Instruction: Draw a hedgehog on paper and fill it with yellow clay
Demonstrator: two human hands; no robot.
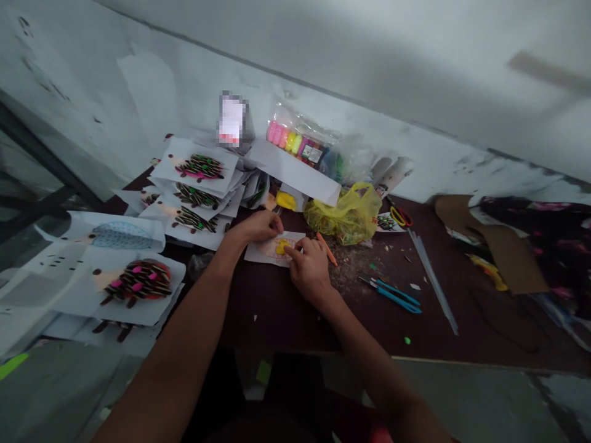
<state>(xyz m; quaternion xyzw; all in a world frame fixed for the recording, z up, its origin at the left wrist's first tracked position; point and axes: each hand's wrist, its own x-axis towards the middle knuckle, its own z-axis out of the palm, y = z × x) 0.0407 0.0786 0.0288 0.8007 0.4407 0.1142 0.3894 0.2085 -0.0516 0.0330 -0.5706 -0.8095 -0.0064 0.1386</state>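
A small white sheet of paper (258, 253) with a drawn outline lies on the dark table. On it sits a flattened lump of yellow modelling clay (281, 247). My right hand (313, 269) rests at the sheet's right side, fingers curled, with a fingertip pressing the clay's edge. Over the sheet's upper left, my left hand (264, 226) is closed with its fingertips together; whatever they hold, if anything, is hidden. Just behind, a bigger piece of yellow clay (286, 200) lies on paper. An orange stick-like tool (327, 249) is beside my right hand.
Stacked hedgehog pictures (138, 280) cover the left. Behind are a phone (232, 119), a pack of coloured clay (295, 141) and a yellow plastic bag (344, 212). Rightward lie blue-handled snips (397, 295), scissors (401, 216), clear sticks (433, 280) and brown cardboard (512, 258).
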